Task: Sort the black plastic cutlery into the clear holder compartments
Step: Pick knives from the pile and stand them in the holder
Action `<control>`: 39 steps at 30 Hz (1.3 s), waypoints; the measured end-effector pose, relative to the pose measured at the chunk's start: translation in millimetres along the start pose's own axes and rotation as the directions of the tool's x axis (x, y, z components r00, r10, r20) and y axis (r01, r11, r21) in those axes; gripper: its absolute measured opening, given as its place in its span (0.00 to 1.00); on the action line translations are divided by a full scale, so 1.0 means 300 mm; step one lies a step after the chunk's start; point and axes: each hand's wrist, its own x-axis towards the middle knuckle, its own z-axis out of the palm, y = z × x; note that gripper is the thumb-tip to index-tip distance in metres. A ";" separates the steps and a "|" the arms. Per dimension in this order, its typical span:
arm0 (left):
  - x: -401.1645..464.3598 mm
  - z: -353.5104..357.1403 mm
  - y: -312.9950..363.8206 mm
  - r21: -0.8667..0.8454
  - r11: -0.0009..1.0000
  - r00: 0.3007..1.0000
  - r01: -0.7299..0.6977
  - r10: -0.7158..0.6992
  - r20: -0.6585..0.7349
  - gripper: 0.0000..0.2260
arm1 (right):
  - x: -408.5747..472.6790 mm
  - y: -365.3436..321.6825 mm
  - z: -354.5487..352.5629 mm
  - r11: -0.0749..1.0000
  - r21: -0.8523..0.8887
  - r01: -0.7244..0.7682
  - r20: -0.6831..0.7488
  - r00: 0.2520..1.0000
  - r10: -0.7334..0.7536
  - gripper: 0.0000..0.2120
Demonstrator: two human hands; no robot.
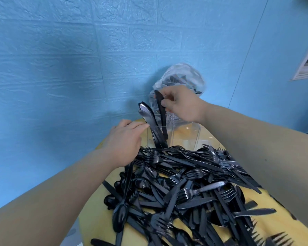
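Barely started, by my reckoning. My right hand [180, 105] pinches one knife [160, 110] by its upper part, its lower end already down inside the leftmost compartment of the holder [185, 135]. My left hand [124, 139] lies with straight fingers against the holder's left rim, grasping nothing, just steadying it.

Done so far: a small bunch of knives [148, 118] stands leaning in that same left compartment; I make it three or four, too overlapped to count exactly. The other two compartments I can see look bare.

Left: nearly everything. The pile [185, 183] of forks, knives and spoons covers the yellow table [96, 215] in front of the holder, dozens of pieces, tangled too thickly to number by kind. Behind the holder sits one clear bag [181, 77] with more dark pieces inside, count hidden.
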 end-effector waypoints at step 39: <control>-0.369 -0.030 0.133 -0.168 0.986 0.999 0.005 0.001 0.040 0.22 | -0.418 -0.063 0.117 0.995 -0.010 -0.098 -0.078 0.992 0.097 0.03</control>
